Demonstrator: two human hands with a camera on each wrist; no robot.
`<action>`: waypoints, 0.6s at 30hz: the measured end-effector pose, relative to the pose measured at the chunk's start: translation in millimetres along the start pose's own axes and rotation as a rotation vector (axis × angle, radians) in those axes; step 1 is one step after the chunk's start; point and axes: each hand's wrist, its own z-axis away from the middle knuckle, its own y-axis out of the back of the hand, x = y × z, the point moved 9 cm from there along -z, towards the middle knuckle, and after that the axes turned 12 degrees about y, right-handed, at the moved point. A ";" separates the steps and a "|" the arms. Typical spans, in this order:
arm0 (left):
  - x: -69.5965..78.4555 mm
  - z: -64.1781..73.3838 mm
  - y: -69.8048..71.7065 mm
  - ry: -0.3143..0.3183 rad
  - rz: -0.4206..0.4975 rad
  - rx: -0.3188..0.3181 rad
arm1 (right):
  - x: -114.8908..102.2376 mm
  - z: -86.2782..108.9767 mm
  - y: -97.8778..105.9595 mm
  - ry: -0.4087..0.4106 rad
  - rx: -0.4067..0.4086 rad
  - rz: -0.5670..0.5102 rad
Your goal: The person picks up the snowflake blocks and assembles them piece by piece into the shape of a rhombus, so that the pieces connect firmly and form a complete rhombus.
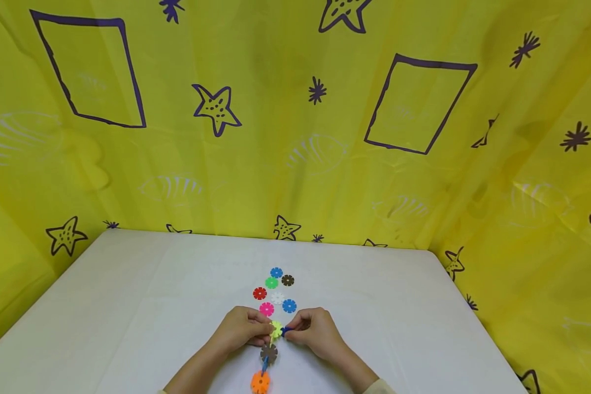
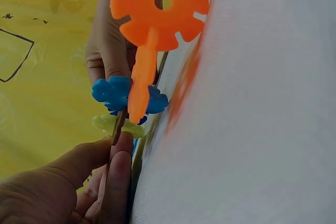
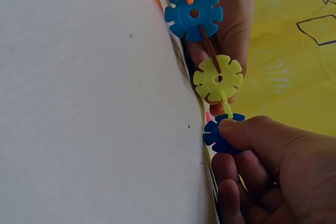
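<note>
A chain of notched plastic discs runs between the hands and toward the front. My left hand (image 1: pixel 242 329) pinches a yellow disc (image 1: pixel 276 330) of this chain between thumb and fingers. My right hand (image 1: pixel 316 332) holds a dark blue disc (image 3: pixel 222 136) by thumb and fingers, and that disc meets the yellow one at its edge. Another yellow disc (image 3: pixel 218 78), a brown disc (image 1: pixel 268 353), a blue disc (image 3: pixel 193 14) and an orange disc (image 1: pixel 260 382) follow along the chain, slotted together at crossed angles. In the left wrist view, a second orange disc (image 2: pixel 142 85) stands edge-on.
Beyond the hands, loose discs lie flat on the white table (image 1: pixel 399 306): pink (image 1: pixel 266 309), red (image 1: pixel 260 293), white (image 1: pixel 277 297), green (image 1: pixel 271 283), brown (image 1: pixel 288 280) and two blue ones (image 1: pixel 289 306). A yellow patterned curtain (image 1: pixel 266 164) encloses the table's back and sides.
</note>
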 end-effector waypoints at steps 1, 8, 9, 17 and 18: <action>0.2 0.2 -0.1 0.000 0.002 -0.002 | -0.1 0.1 0.0 0.002 0.001 0.000; 1.5 0.2 -0.6 0.002 0.006 -0.002 | -0.7 -0.6 -0.7 0.005 0.004 -0.005; 1.5 0.0 -0.5 0.001 0.007 0.000 | -1.0 -0.8 -0.8 0.007 0.005 -0.007; 1.2 0.9 -0.5 -0.010 0.028 0.003 | -2.6 0.1 -1.9 0.013 0.007 -0.008; 1.1 1.1 -0.7 -0.009 0.027 0.004 | -2.6 0.1 -2.1 0.014 0.007 -0.008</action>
